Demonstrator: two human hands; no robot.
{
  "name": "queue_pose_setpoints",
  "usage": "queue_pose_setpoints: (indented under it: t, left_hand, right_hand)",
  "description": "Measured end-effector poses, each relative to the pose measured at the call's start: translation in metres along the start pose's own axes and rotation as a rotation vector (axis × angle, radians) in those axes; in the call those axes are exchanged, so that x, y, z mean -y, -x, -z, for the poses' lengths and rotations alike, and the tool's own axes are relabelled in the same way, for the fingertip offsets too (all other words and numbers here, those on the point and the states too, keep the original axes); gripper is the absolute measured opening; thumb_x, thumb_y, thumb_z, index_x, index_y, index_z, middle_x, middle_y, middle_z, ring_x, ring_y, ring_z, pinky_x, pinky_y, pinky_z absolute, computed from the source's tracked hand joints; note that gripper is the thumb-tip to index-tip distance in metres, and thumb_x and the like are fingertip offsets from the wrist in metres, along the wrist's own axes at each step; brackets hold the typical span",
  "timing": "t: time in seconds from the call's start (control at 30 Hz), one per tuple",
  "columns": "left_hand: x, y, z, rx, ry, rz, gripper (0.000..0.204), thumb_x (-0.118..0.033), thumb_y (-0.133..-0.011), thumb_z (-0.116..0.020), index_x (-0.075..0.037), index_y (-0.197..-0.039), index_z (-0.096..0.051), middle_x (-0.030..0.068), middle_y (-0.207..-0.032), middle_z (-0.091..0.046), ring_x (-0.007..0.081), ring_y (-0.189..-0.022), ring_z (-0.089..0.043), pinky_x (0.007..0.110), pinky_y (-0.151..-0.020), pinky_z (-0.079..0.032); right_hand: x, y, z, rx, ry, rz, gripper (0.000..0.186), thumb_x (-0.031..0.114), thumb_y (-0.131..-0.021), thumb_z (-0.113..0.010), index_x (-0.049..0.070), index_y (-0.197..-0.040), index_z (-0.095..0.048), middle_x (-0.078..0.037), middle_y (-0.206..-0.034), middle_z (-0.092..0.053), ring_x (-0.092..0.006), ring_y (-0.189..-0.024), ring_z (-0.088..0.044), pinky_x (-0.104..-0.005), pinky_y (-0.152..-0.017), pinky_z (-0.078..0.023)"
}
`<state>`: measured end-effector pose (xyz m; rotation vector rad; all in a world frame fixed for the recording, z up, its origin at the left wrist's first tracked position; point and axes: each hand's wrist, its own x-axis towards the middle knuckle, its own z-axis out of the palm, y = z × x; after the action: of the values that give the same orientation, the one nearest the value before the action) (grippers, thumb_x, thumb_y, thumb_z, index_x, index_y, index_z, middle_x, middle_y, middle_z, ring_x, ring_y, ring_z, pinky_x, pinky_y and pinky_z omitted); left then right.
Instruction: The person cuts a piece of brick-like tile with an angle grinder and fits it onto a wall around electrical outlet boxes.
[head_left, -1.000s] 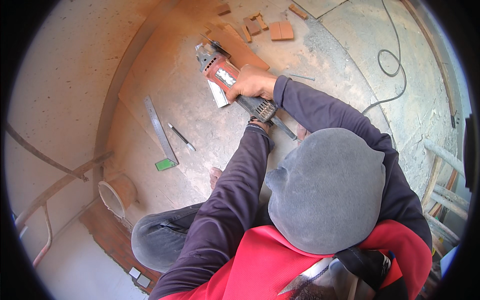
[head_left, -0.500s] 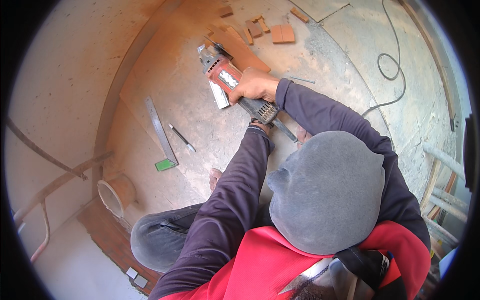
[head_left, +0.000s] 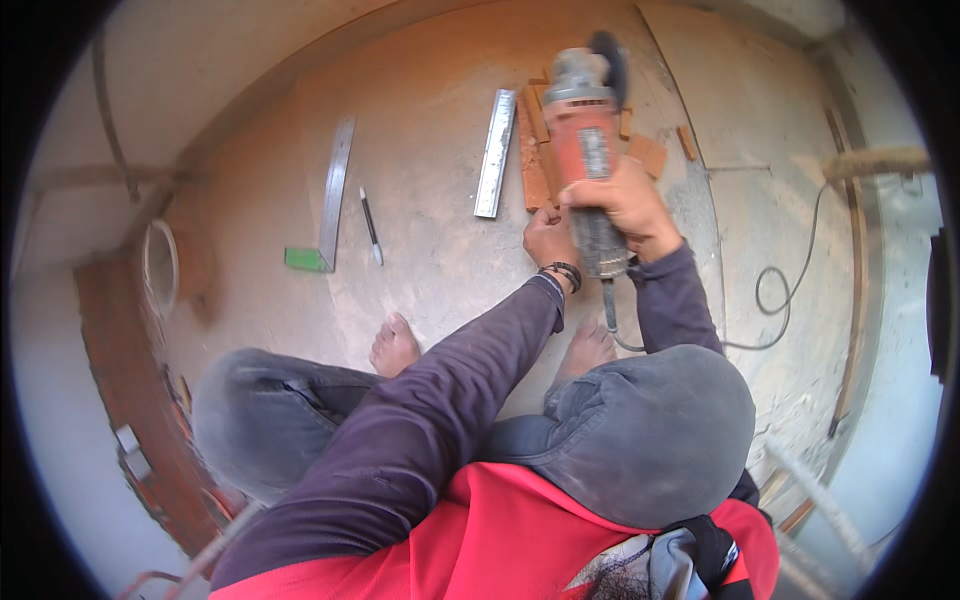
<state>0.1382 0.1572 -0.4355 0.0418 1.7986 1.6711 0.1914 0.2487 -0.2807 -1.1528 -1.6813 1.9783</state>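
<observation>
Firmly, right hand (head_left: 625,205) grips red angle grinder (head_left: 583,135) over brick strips (head_left: 533,160).

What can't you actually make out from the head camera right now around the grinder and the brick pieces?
Head view, the only one:
- Angle grinder: its disc is edge-on and blurred, so contact with the brick strip cannot be told.
- Right hand: the palm side on the handle is hidden.
- Left hand: its fingertips are partly hidden behind the grinder body.
- Cable: its far end is lost at the blurred rim.
</observation>
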Motion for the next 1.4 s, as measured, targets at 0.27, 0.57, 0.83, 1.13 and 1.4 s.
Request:
queue_pose_setpoints:
  t: [0.27,0.57,0.83,1.13,1.4]
  left_hand:
    - [-0.069,-0.033,0.025,0.129,-0.469,-0.735,0.026,-0.017,-0.081,-0.079,-0.002,-0.071,-0.06,0.0094,-0.075,-0.062,0.0216,-0.065,-0.06,0.033,-0.061,-0.049]
    - [-0.091,-0.093,0.068,0.59,-1.048,-1.169,0.02,-0.006,-0.069,-0.074,-0.008,-0.083,-0.06,0.004,-0.112,-0.065,0.0332,-0.112,-0.058,0.043,-0.097,-0.051]
    - [-0.103,-0.082,0.057,0.659,-1.188,-1.065,0.021,0.001,-0.071,-0.066,-0.008,-0.09,-0.063,0.0036,-0.114,-0.061,0.0314,-0.126,-0.051,0.045,-0.084,-0.058]
    - [-0.095,-0.066,0.06,0.542,-1.04,-0.877,0.052,-0.012,-0.068,-0.069,-0.007,-0.119,-0.062,0.0181,-0.131,-0.054,0.0416,-0.123,-0.05,0.048,-0.1,-0.049]
    - [-0.066,-0.04,0.042,0.37,-1.1,-0.801,0.077,-0.028,-0.073,-0.087,0.0,-0.134,-0.051,0.0242,-0.128,-0.051,0.0405,-0.116,-0.052,0.046,-0.1,-0.046]
  right_hand:
    - [-0.013,0.021,0.067,-0.131,-0.321,0.036,0.041,0.002,-0.079,-0.074,-0.005,-0.115,-0.057,-0.014,-0.095,-0.069,-0.023,-0.078,-0.072,-0.0363,-0.069,-0.062]
    - [-0.044,0.03,0.09,-0.225,-0.421,-0.022,0.027,0.004,-0.077,-0.077,-0.006,-0.1,-0.066,-0.012,-0.086,-0.07,-0.0214,-0.073,-0.071,-0.0332,-0.068,-0.059]
    - [-0.069,0.027,0.089,-0.191,-0.384,-0.014,0.037,0.005,-0.079,-0.074,-0.007,-0.111,-0.059,-0.015,-0.093,-0.069,-0.0232,-0.077,-0.071,-0.0355,-0.07,-0.062]
    - [-0.071,0.029,0.085,-0.202,-0.4,-0.051,0.038,0.004,-0.078,-0.075,-0.005,-0.111,-0.059,-0.012,-0.091,-0.068,-0.0214,-0.074,-0.07,-0.0341,-0.069,-0.059]
    - [-0.07,0.022,0.075,-0.184,-0.354,-0.044,0.029,0.006,-0.077,-0.076,-0.005,-0.102,-0.064,-0.011,-0.085,-0.069,-0.0202,-0.071,-0.07,-0.0325,-0.066,-0.058]
